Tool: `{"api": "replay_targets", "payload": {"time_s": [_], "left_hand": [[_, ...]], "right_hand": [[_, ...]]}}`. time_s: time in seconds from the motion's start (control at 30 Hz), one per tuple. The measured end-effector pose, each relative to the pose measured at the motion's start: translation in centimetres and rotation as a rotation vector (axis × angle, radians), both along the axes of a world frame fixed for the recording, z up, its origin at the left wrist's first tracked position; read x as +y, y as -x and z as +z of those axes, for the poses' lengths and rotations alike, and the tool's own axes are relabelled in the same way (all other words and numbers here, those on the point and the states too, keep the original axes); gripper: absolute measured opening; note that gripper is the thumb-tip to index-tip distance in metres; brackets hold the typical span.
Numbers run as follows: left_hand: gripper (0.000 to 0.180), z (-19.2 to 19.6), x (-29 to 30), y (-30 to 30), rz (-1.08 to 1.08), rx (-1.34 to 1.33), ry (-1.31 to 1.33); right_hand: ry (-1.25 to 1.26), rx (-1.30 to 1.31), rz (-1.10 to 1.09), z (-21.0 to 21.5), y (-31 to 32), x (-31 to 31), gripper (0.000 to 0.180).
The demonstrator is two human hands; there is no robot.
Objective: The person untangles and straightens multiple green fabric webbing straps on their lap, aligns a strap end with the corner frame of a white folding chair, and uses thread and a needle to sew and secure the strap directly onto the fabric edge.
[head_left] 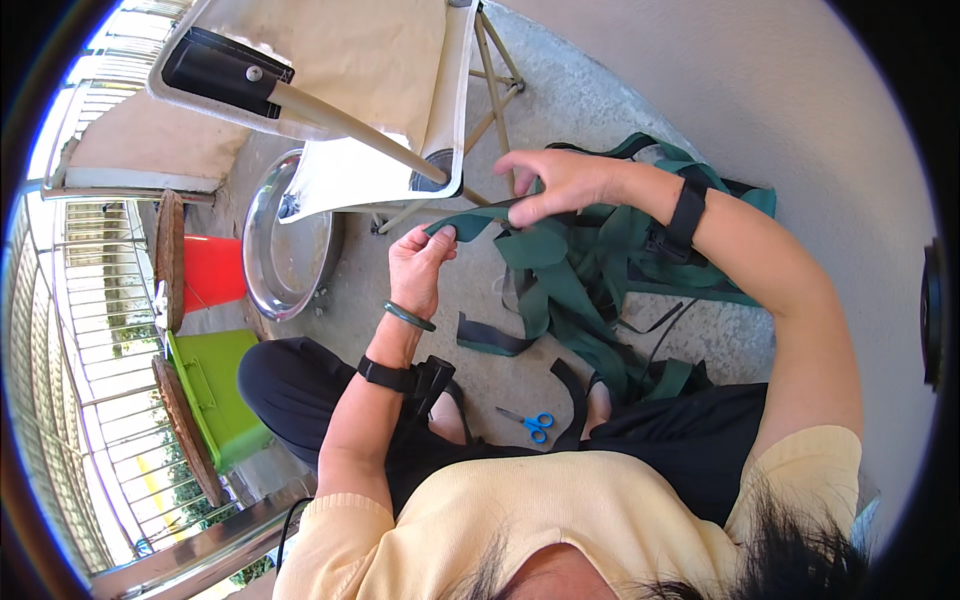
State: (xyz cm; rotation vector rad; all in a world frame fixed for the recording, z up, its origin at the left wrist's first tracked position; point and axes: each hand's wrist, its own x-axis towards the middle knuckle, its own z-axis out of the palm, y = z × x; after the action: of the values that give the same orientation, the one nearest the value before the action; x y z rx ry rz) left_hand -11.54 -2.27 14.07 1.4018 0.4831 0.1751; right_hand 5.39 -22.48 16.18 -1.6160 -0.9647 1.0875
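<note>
A long dark green fabric strip stretches between my two hands, below the front edge of a folding chair's cream fabric. My left hand is closed, pinching the strip's end between thumb and fingers. At the strip's other side is my right hand, its thumb and forefinger apart, with the strip passing by the thumb. Part of its fingers is hidden, so any hold there does not show. Under and beyond my right wrist lies a tangled heap of green strips. Blue-handled scissors rest on the floor between my feet.
The folding chair with pale tube legs stands ahead. To the left are a round metal basin, a red bucket, a green bin and a barred railing. A plain wall rises at the right.
</note>
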Motion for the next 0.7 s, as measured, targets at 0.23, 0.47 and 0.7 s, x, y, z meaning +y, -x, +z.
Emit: {"api": "replay_targets", "payload": {"time_s": [0.23, 0.47, 0.7], "left_hand": [[0.010, 0.2, -0.3, -0.1, -0.012, -0.024, -0.050], [0.010, -2.1, 3.4, -1.1, 0.100, -0.057, -0.105], [0.007, -2.3, 4.7, -2.3, 0.099, -0.166, -0.307]], "right_hand": [[0.059, -0.827, -0.036, -1.4, 1.9, 1.9, 0.030], [-0.122, -0.455, -0.231, -3.4, -0.3, 3.3, 0.015], [-0.037, -0.611, -0.189, -2.4, -1.2, 4.4, 0.016]]}}
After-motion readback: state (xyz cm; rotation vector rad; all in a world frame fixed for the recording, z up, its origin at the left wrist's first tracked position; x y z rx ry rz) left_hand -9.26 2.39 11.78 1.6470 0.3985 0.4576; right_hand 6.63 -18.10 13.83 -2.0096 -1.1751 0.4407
